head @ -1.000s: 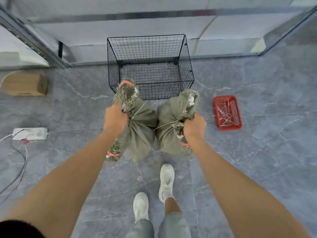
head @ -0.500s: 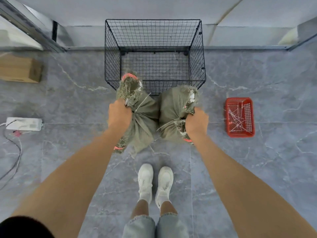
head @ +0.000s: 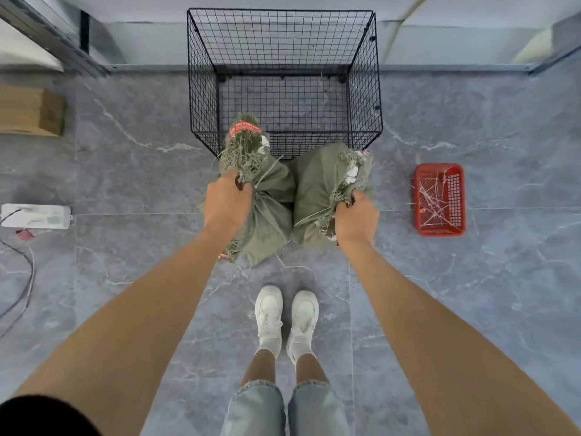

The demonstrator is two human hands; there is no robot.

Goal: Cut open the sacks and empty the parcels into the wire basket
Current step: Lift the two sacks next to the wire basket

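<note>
While the left sack and right sack hang at centre frame, just short of the basket, each is carried by its cinched neck. The left hand is fisted round its sack just below the frayed, red-banded mouth, and the right hand is curled tight round the other neck. The sacks touch side by side in front of the basket's near wall; whether their bottoms reach the floor I cannot tell. Each long axis runs roughly top to bottom of the frame, mouth toward the basket, closed end toward the feet, and the left mouth overlaps the basket wall in the picture. They look soft and floppy, woven cloth that creases and slumps, and light enough for one hand each. The neck under the thin tie seems the surest hold; for tipping out, I judge the bottom corners the place to grip. At right lies a red tray of cut ties
</note>
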